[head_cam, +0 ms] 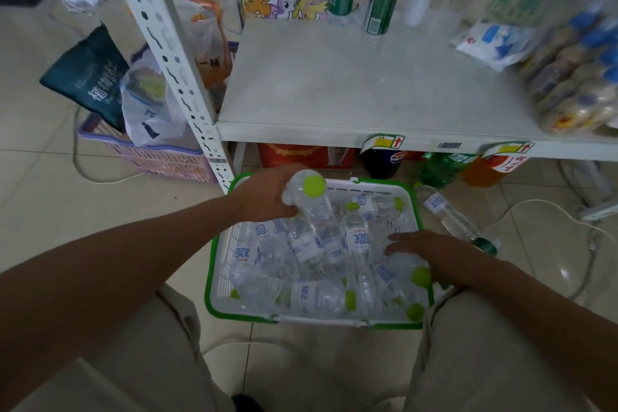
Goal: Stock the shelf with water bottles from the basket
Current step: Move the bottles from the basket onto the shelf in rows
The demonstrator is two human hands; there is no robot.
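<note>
Green-capped bottle [307, 199] gripped in left hand [264, 194], fingers [285, 209] curled.

Left of the shelf [334, 84], a dark teal bag [87, 84] carries white Chinese characters beginning 植物. A water bottle [357, 237] in the basket [214, 261] has a blue 冰 on its label. Below the shelf's front edge, a dark bottle [384, 160] shows the Pepsi globe. Two price tags [383, 142] on that edge bear red up-arrows, and the barcode sticker [449, 145] between them is too small to read.

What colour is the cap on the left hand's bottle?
Lime green: the head view shows the cap on the water bottle in the left hand.
</note>
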